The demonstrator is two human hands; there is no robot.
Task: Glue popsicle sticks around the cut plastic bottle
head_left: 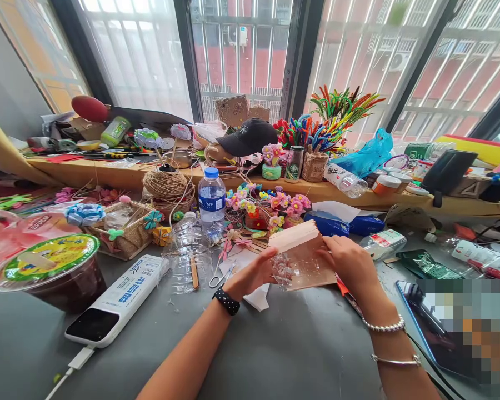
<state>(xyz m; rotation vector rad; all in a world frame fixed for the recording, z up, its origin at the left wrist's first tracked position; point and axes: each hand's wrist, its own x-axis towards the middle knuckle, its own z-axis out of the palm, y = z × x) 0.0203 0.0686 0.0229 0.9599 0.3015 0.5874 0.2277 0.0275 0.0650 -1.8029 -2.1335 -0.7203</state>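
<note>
Holding one clear-plastic piece (298, 239) edged with wooden sticks — my left hand (250, 273), narrowly curled, grips its left end; my right hand (352, 261), fingers bent, grasps its right edge — I have it over the grey table (291, 355). Around it: one blue-capped bottle (211, 203), one black cap (250, 136), one pair of scissors (223, 276).

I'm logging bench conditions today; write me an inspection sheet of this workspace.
Surface: grey tabletop, white paper lying on it.
Job's things: craft-stick-and-plastic piece held in both hands; scissors nearby.
Clutter: twine ball, artificial flowers, water bottle, lidded cup, smartphone.
Left hand: holds the piece's left side.
Right hand: holds its right side.
Cables: white cable plugged into white handheld device; dark cable at lower right.
Surroundings: windows with bars outside, beyond a wooden ledge.
</note>
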